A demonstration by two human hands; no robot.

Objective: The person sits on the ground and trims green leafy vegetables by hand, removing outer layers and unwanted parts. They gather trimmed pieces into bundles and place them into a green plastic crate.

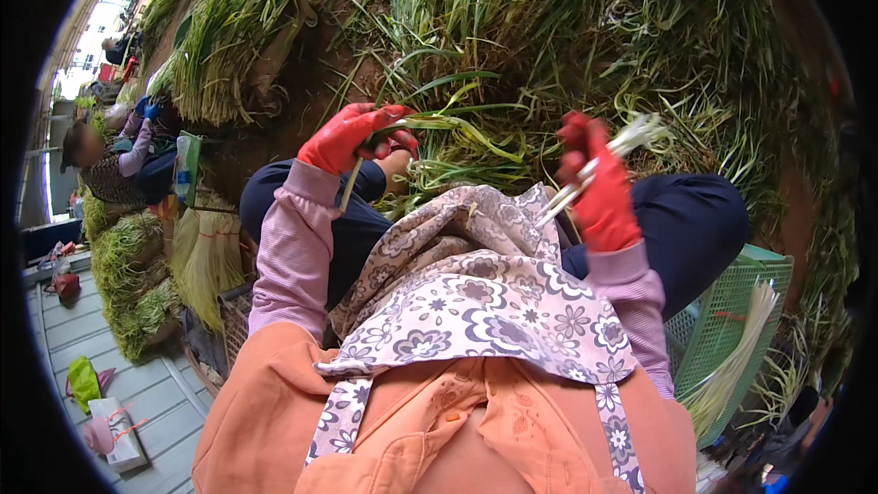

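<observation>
My left hand (353, 139), in a red glove, is closed around a few green plant stalks (449, 125); their long leaves stretch to the right and one stem hangs down below the hand. On the other side my right hand (603, 195), also red-gloved and blurred by motion, grips a small bunch of pale white stalks (636, 136), with stringy ends at upper right. Between the hands, loose green leaves (473, 171) lie on the ground beyond the floral apron (480, 288) over my lap.
Heaped leafy plants (521, 14) cover the ground ahead. At right a green plastic crate (737, 329) carries a tied pale bundle (744, 350). Pale bundles (209, 247) stand at left, near a seated person (116, 165) with blue gloves. A white box (118, 433) lies lower left.
</observation>
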